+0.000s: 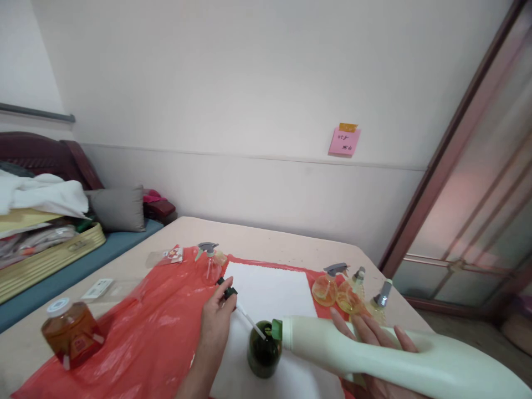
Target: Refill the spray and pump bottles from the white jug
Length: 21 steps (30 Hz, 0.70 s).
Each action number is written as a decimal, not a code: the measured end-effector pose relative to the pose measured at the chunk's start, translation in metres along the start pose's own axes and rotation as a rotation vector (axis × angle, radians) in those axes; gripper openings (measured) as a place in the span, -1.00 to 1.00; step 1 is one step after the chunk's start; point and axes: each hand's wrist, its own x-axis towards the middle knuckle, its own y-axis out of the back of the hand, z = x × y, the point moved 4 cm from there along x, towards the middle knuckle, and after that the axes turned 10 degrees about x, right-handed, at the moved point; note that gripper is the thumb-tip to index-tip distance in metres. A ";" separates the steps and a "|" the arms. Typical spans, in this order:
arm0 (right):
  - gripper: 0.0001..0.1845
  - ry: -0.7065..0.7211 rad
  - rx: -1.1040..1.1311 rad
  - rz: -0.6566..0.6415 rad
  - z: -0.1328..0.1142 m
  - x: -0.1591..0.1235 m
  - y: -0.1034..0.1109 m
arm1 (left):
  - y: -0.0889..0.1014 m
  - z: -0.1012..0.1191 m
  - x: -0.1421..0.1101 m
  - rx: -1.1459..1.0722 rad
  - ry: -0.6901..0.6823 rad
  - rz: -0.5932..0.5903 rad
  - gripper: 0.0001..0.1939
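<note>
My left hand (218, 313) pinches a black spray head (228, 288) between thumb and fingers. Its thin pale tube (249, 317) slants down to the mouth of a round dark green bottle (265, 357), which stands upright on a white sheet (272, 285). My right hand (376, 335) is wrapped round the handle of a big pale green jug (432, 354). The jug lies tipped almost level, its green spout (277, 329) at the dark bottle's mouth. Whether liquid flows from it I cannot tell.
Red plastic (153, 316) lies under the sheet. Spray bottles stand at right, including one with a grey trigger (325, 288); another spray bottle (210, 266) stands behind my left hand. A bottle of amber liquid (72, 335) is at left. A pink note (344, 141) hangs on the wall.
</note>
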 end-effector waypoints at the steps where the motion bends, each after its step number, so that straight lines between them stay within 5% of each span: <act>1: -0.04 0.005 -0.008 -0.001 0.000 0.000 0.000 | 0.001 0.001 0.000 0.035 -0.017 0.015 -0.39; 13: -0.05 0.011 -0.078 0.000 0.000 0.001 0.001 | -0.008 0.017 -0.014 0.215 -0.204 0.035 -0.49; 21: -0.10 -0.046 0.150 0.111 0.009 -0.002 -0.005 | -0.010 0.016 -0.016 0.219 -0.241 0.057 -0.48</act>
